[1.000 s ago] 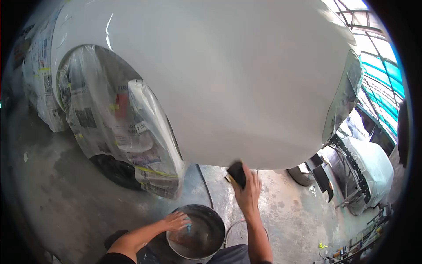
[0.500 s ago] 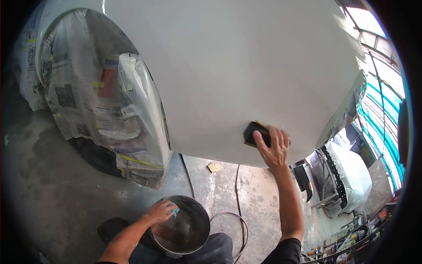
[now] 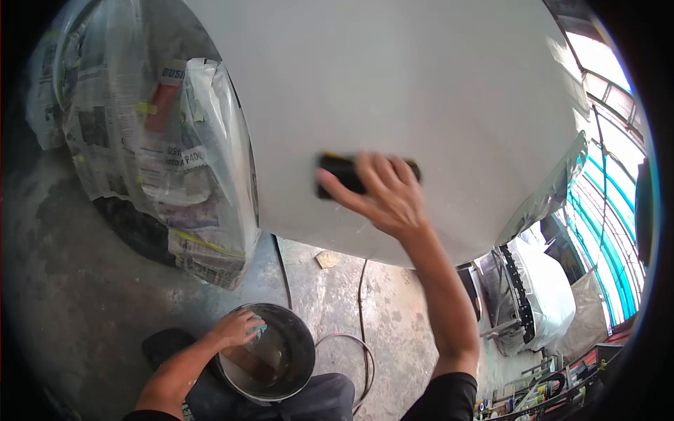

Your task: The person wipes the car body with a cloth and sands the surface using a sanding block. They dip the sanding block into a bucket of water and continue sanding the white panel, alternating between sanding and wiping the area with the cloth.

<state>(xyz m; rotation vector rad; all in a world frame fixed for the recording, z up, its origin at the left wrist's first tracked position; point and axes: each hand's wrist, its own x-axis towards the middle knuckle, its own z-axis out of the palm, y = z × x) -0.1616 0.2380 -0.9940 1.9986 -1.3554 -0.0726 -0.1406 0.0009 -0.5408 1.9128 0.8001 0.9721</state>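
Observation:
My right hand (image 3: 394, 196) is wrapped over a black sanding block (image 3: 338, 168), held against a pale grey car body panel (image 3: 421, 84). Motion smears the block; a yellowish edge shows along its top. Below and to the left, my left hand (image 3: 233, 330) is closed on a crumpled teal cloth (image 3: 259, 328) at the rim of a dark bucket (image 3: 309, 351). Cloudy water and a brownish shape that I cannot make out show inside the bucket.
Newspaper and plastic sheeting (image 3: 133, 133) mask the wheel area at left, above a dark tyre (image 3: 133, 228). On the concrete floor lie a hose (image 3: 371, 351), a cable (image 3: 283, 270) and a yellowish scrap (image 3: 326, 259). Another covered car part (image 3: 551, 295) stands at right.
My right hand and the sanding block have moved left and up across the panel. My left hand still holds the cloth at the bucket. The whole view has shifted slightly.

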